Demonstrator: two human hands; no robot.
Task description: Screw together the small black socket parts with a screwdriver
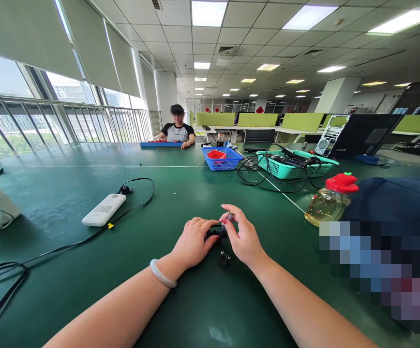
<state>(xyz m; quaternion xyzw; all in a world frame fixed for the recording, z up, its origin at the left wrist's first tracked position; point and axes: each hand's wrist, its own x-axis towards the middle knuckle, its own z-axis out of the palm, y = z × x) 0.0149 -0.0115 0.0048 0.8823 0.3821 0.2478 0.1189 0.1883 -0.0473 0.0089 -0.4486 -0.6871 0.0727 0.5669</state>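
Observation:
My left hand (197,239), with a pale bangle (162,274) on its wrist, is closed on a small black part (215,232) at the tabletop. Its fingers cover much of that part, so its kind does not show. Close beside it, my right hand (245,237) pinches a small, shiny, purplish-silver piece (229,216) between thumb and fingers, just over the black part's right end. It is too small to name. Just below the hands, a second small black piece with light metallic tips (225,257) lies on the green table (210,299).
A white power strip (104,210) with a black cable lies left. Ahead stand a blue basket (221,164) and a teal basket (278,169) with tangled cables. A red-lidded bottle (326,205) and dark blue cloth item (395,203) are right. A person (176,128) sits behind a blue tray (162,145).

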